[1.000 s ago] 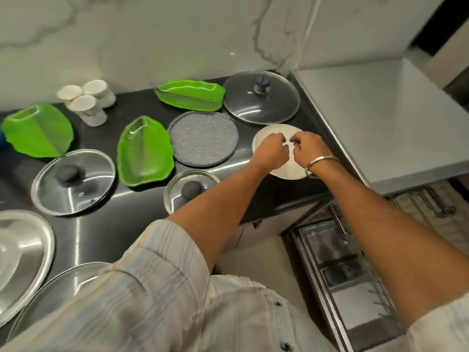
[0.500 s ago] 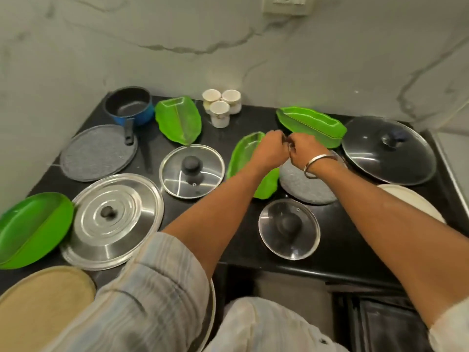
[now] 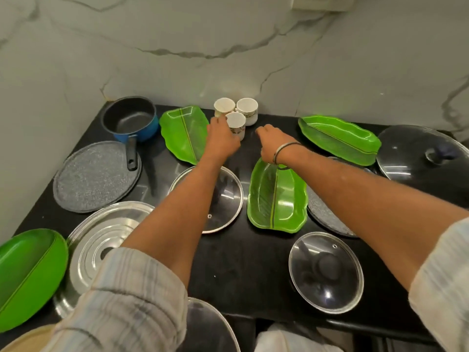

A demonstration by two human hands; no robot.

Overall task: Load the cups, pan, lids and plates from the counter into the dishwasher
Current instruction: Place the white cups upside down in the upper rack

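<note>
The counter [image 3: 241, 270] is glossy black stone, and the wall [image 3: 228, 59] behind it is smooth veined marble. The leaf-shaped plates [image 3: 276, 199] look like shiny green plastic. The cups [image 3: 247, 110] appear to be glazed white ceramic. The glass lid [image 3: 326, 271] is clear with a metal rim; the steel lid [image 3: 101, 240] is bright brushed metal. The round grey plate [image 3: 94, 176] is matt and speckled. The saucepan [image 3: 129, 118] has a dull dark lining and glossy blue outside.

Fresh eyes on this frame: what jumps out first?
Bright green leaf-shaped plates dotted across the black counter. Both hands reach toward three white cups clustered at the back wall: left hand touching the nearest cup, right hand just short of them. Blue saucepan sits in the back-left corner.
</note>
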